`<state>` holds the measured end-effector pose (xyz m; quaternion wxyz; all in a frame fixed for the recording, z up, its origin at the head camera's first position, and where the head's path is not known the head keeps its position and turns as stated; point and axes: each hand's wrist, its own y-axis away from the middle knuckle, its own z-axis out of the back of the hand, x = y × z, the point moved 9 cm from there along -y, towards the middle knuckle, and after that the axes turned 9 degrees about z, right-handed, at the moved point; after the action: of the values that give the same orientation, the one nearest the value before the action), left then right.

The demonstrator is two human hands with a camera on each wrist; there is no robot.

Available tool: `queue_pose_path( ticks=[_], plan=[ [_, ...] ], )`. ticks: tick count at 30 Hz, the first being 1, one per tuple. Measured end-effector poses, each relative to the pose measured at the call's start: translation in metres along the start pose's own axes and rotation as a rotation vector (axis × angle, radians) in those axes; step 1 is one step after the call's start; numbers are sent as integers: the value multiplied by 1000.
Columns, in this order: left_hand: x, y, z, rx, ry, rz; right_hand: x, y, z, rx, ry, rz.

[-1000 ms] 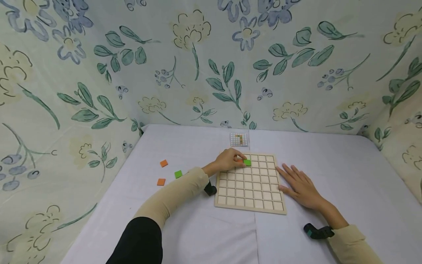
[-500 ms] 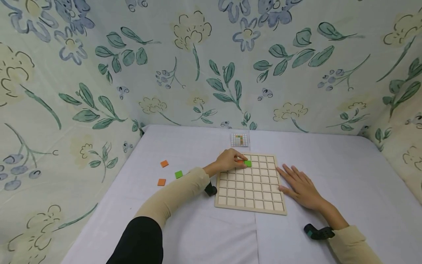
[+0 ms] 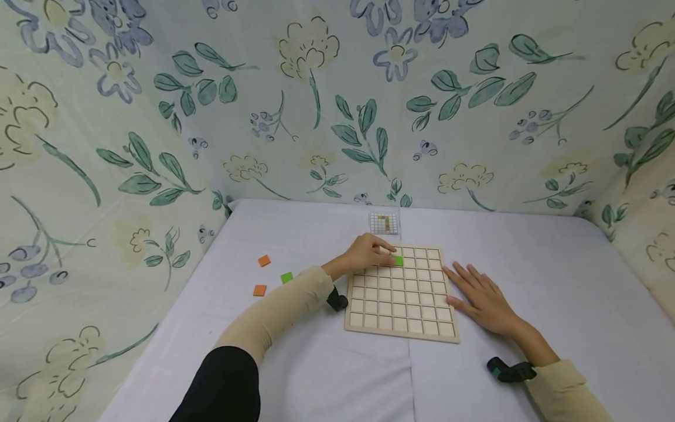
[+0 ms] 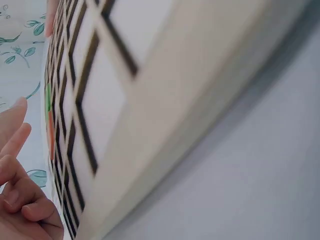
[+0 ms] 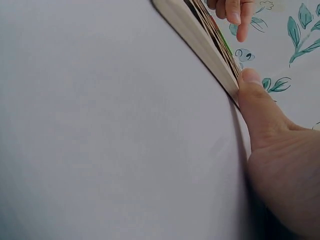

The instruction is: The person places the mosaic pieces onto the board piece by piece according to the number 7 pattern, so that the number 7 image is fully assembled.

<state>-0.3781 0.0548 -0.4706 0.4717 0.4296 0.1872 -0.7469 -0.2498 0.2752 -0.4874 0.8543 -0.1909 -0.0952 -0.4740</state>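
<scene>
A wooden grid board [image 3: 401, 336] lies on the white-covered table. My left hand [image 3: 366, 252] hovers over its far left part, thumb and index finger extended and apart, the other fingers bent; nothing is between them. In the left wrist view, an orange tile [image 4: 51, 135] sits in the grid beside a green tile [image 4: 48, 97]. From the head view, the orange one is hidden by the hand, while the green shows at the fingertips. My right hand [image 3: 487, 302] rests flat at the board's right side, its thumb [image 5: 255, 95] touching the edge.
Left of the board lie loose tiles: an orange tile [image 3: 264, 260], another orange tile [image 3: 259, 290] and a green tile [image 3: 286, 277] near the left sleeve. Behind the board is a small pattern card [image 3: 384, 223]. Flowered cloth [image 3: 316, 146] hangs around the table.
My left hand has lifted slightly and its fingers have spread away from the orange tile, which stays in the grid. The right hand has kept its place.
</scene>
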Motion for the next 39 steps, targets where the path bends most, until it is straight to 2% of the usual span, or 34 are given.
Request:
queue_pose_path(
  ticks=[7,15,28,39],
  plan=[
    [-4,5,23,-26,60,-28,-3,0,-2,12,2,-9],
    [5,20,61,-85,104,23,-3,-1,-2,14,-4,-8],
    [42,50,126,-205,186,109,-7,1,-4,9,-4,-2],
    [80,79,166,-287,157,179,-5,0,-4,9,-2,-3]
  ],
)
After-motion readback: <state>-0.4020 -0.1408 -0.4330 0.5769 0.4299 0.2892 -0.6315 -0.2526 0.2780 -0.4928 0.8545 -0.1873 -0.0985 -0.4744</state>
